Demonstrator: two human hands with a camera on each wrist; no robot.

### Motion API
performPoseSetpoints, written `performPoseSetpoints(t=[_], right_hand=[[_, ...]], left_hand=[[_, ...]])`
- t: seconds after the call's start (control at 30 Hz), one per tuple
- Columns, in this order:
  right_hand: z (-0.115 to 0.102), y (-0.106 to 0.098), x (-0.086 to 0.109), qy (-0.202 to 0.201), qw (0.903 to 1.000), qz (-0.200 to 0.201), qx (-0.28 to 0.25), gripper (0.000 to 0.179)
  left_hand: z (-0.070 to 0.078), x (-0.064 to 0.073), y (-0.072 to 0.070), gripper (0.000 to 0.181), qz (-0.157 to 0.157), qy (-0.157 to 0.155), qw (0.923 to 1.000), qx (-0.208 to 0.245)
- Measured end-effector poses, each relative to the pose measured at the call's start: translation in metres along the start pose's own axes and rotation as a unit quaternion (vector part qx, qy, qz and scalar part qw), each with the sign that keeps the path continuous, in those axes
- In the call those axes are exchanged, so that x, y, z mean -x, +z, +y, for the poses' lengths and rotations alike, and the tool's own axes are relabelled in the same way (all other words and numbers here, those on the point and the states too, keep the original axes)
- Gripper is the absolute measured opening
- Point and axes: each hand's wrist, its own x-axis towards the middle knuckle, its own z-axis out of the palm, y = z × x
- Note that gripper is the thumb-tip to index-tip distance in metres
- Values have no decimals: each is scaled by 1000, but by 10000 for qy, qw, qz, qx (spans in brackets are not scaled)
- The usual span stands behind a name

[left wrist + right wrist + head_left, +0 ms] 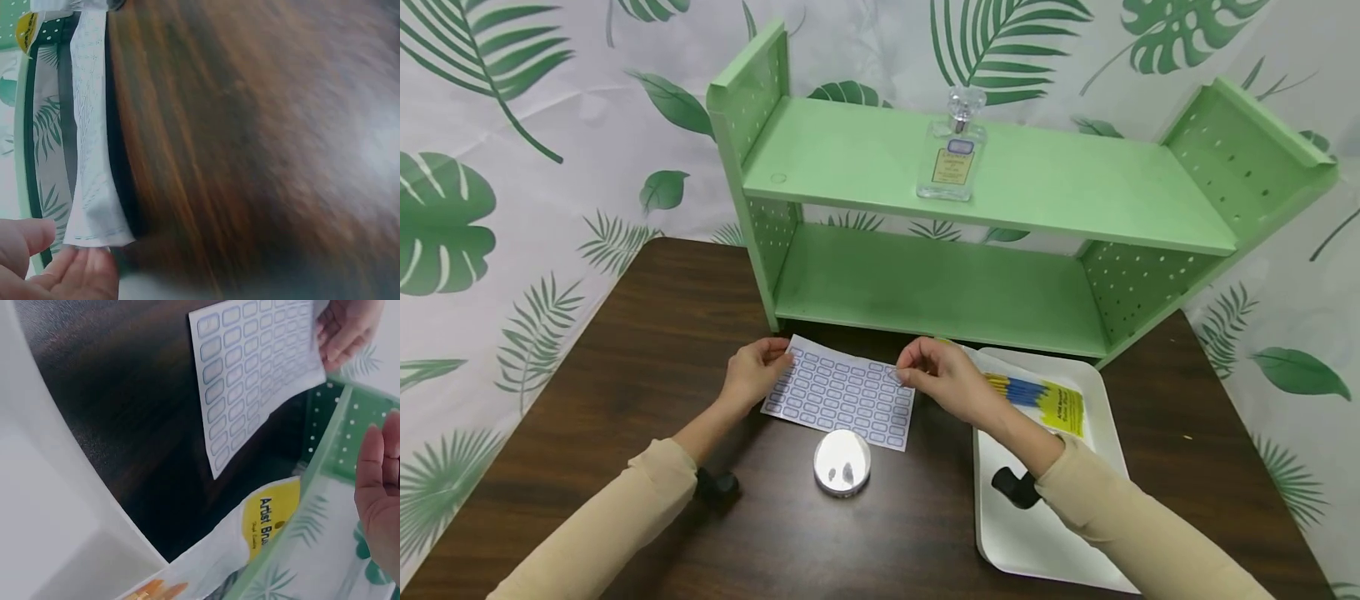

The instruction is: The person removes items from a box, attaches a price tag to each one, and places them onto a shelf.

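Note:
My left hand (756, 375) holds a white sheet of small blue-bordered labels (838, 396) by its left edge, between thumb and fingers. In the left wrist view the sheet (94, 137) shows almost edge-on above the fingertips. My right hand (951, 379) is at the sheet's upper right corner, thumb and forefinger close together. The right wrist view has this hand (381, 500) apart from the sheet (250, 369); I cannot tell whether a label is between its fingertips. A round, shiny silver-topped container (842, 462) rests just in front of the sheet.
Behind the hands stands a green two-tier shelf (940, 275). A glass perfume bottle (951, 167), bearing a blue-bordered label, is on its upper tier. A white tray (1045, 533) under my right forearm holds a yellow-labelled brush packet (1060, 408). The table (587, 400) is dark wood.

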Motion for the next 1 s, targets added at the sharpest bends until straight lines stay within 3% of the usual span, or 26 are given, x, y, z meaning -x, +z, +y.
performPoseSetpoints(t=[0.07,0.13,0.17,0.23,0.3,0.37,0.4,0.47,0.63,1.0], right_hand=[[-3,-1,5,13,9999,-70,91,4],[-6,-1,8,-5,9998,-158,104,4],[-7,-2,10,-16,9998,-197,104,4],[-9,-2,12,-47,9996,-266,111,4],[-10,-1,14,-93,9994,-319,118,4],[-12,0,16,-148,9991,-365,124,4],[-13,1,16,-186,9990,-397,127,5],[-14,3,17,-250,9986,-462,114,6],[-13,5,17,-381,9978,-537,97,6],[-12,5,17,-515,9959,-712,211,4]], left_hand=[[2,4,-2,31,140,334,9988,-319],[9,9,-4,28,116,709,9969,-314],[14,12,-4,26,-17,848,9962,-186],[28,18,-2,27,-702,941,9921,430],[43,25,1,30,-1666,773,9758,1184],[58,31,6,34,-2529,401,9505,1761],[64,34,8,36,-2843,273,9391,1913],[73,39,12,35,-3168,162,9271,1995],[83,44,18,30,-3299,68,9225,2001],[85,44,23,28,-3366,-92,9177,2106]])
